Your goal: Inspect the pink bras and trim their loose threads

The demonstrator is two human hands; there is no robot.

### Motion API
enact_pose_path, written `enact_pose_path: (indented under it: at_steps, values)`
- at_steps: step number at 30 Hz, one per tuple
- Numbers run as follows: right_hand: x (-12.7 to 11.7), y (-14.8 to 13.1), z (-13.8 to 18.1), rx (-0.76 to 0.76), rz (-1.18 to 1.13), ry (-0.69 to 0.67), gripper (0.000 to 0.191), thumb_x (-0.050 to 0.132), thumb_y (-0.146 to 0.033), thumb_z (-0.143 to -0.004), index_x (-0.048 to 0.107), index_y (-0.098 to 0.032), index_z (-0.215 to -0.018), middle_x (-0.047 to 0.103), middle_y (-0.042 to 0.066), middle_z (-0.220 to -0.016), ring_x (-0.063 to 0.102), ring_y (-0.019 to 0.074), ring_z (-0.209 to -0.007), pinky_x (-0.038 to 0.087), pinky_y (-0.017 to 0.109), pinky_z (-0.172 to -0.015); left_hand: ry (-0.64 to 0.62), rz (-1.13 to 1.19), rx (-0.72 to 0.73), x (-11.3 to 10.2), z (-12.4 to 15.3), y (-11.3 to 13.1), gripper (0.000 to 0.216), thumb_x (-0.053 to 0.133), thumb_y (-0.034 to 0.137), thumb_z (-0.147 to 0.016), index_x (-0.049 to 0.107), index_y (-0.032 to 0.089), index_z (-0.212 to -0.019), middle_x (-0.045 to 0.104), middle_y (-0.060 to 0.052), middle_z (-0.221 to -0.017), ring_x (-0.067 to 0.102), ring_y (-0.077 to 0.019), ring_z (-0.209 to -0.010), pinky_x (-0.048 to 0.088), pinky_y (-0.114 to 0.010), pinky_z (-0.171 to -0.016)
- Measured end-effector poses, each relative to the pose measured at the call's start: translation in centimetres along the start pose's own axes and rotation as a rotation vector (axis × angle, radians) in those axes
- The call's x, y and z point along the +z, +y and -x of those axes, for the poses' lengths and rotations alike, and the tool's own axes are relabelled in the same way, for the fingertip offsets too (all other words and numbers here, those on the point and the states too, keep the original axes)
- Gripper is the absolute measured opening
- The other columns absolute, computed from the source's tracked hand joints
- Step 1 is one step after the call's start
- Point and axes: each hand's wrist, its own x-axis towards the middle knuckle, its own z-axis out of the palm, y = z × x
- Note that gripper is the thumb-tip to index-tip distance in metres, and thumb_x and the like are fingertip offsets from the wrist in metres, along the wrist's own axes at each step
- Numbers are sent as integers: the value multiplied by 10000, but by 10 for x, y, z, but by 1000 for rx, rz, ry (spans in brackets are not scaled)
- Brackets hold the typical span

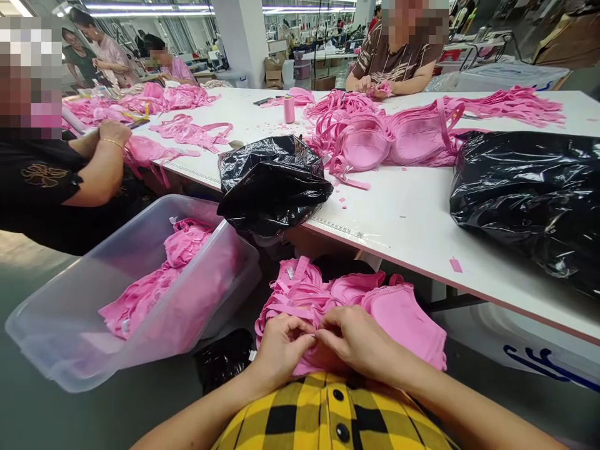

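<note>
A pink bra (405,319) with padded cups and loose straps lies across my lap, among more pink straps and fabric. My left hand (281,350) pinches a small part of it between thumb and fingers. Right beside it, my right hand (359,340) is closed in a pinch too, so the fingertips of both hands meet over the middle of the bra. The exact bit between the fingertips is too small to make out. A small white tag shows on the fabric beyond my hands.
To my left stands a clear plastic bin (60,312) with pink bras inside. Ahead, the white table (398,212) bears black plastic bags (281,194), stacked pink bras (398,140) and a pink thread spool (289,110). Co-workers handle pink pieces at the left and far side.
</note>
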Motion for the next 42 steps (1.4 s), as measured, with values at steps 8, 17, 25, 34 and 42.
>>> enact_pose_path:
  at_steps: [8, 17, 25, 34, 42]
  values:
    - [-10, 0, -23, 136, -133, -330, 191, 531, -87, -657, 512, -139, -474, 450, -49, -468, 380, 67, -474, 267, 190, -446, -111, 71, -13, 1, 3, 1, 56, 616, 130, -645, 667, 148, -631, 690, -22, -674, 601, -154, -643, 445, -225, -618]
    - [-1, -7, -25, 324, -146, -255, 121, 647, -126, -581, 552, -145, -509, 428, -50, -455, 365, 80, -464, 268, 201, -425, -90, 19, -49, 1, 1, -4, 51, 625, 166, -616, 663, 153, -585, 686, -42, -648, 603, -177, -641, 455, -254, -639]
    - [-21, -41, -22, 211, -320, -181, 206, 580, -201, -677, 508, -153, -490, 425, -55, -460, 379, 65, -470, 256, 167, -403, -33, 307, -159, -25, 14, 19, 120, 663, 220, -583, 600, 134, -639, 637, -20, -624, 592, -151, -600, 476, -222, -577]
    - [-9, -58, -29, 48, -172, -138, 111, 523, -78, -597, 584, -135, -523, 473, -34, -480, 422, 77, -493, 290, 176, -449, 58, 339, 0, -15, 9, 25, 280, 674, 150, -561, 556, 156, -814, 623, -16, -799, 575, -144, -702, 479, -218, -644]
    - [-48, -30, -8, -186, 17, -40, 149, 519, -132, -752, 647, -154, -824, 639, 39, -754, 515, 139, -647, 379, 235, -607, -187, 317, -87, -23, 0, 14, 204, 621, 228, -666, 649, 104, -825, 664, -53, -743, 608, -218, -789, 502, -293, -720]
